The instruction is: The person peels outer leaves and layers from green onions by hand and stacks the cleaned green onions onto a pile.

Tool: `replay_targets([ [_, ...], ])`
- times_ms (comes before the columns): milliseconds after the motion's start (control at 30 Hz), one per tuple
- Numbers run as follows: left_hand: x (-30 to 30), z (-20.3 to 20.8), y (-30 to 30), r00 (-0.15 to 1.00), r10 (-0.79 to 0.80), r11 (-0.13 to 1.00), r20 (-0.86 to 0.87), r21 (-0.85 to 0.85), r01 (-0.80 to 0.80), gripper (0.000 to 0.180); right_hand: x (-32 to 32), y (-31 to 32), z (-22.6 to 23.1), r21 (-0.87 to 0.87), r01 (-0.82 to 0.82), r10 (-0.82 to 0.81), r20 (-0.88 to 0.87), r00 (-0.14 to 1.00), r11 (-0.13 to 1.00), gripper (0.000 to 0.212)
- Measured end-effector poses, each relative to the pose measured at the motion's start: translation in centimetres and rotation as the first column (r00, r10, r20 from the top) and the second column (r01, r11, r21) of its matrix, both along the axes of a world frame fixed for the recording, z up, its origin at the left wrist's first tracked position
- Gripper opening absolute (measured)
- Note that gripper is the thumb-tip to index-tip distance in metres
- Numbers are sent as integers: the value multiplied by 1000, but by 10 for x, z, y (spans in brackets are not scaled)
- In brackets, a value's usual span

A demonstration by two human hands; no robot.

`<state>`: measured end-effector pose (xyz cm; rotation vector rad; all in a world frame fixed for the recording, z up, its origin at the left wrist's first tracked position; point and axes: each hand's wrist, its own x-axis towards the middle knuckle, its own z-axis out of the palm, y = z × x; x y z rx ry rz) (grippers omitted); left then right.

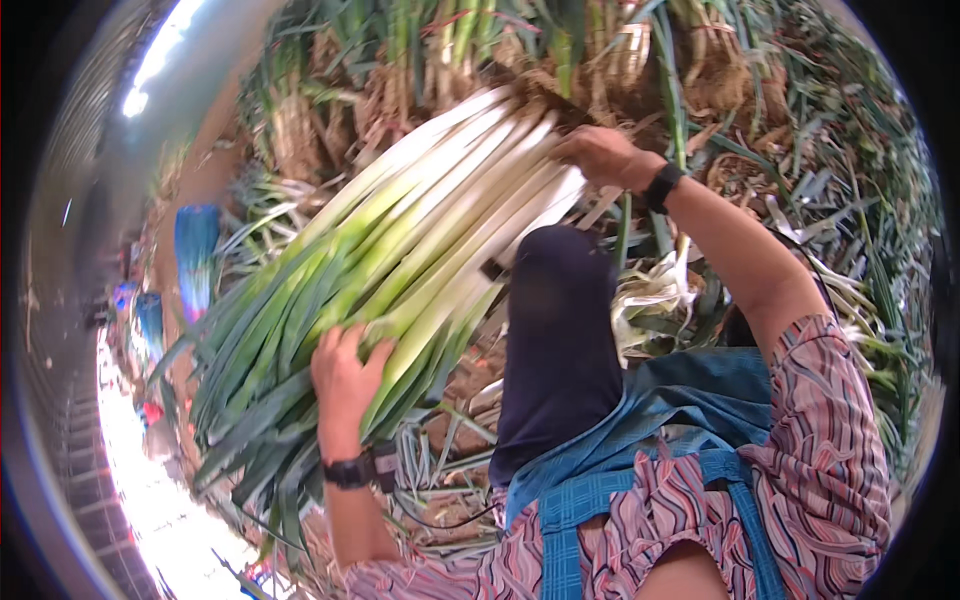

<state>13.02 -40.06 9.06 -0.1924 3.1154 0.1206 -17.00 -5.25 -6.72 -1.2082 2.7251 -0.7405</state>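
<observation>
A large bundle of leeks (420, 215) lies slantwise before me, with white stems toward the upper right and dark green leaves spreading to the lower left. My left hand (345, 375) grips the near side of the bundle where the stems turn to leaves, thumb apart from the fingers. At the root end, my right hand (605, 158) is closed on the white stems; its fingertips are partly hidden there. My raised knee in dark trousers (560, 320) is close beside the bundle's near side.
More leeks with soil-covered roots (400, 110) stand in a row along the far side. Peeled leaves and scraps (660, 290) litter the ground at right. Blue wrapped bundles (197, 255) stand at left, near a curved ribbed wall (65, 270). A thin cable (440, 522) runs near my left wrist.
</observation>
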Motion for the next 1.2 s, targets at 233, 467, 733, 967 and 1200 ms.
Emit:
replay_targets([
  [233,-10,-11,8,987,-131,990,-89,34,134,51,11,20,-7,-292,102,-69,120,990,951,32],
  [467,2,-24,1,992,-125,985,28,-113,128,56,60,154,-89,-329,942,-662,690,291,71,24],
  [733,-23,-20,30,966,173,970,-191,203,-134,27,147,186,-258,328,886,-824,558,99,329,61],
  [967,-156,-10,230,992,-111,330,52,944,-13,21,132,219,-193,287,815,-561,826,56,503,41],
  [1200,-298,-165,386,872,-145,349,468,849,-397,26,154,180,-50,82,717,-536,725,433,692,42],
])
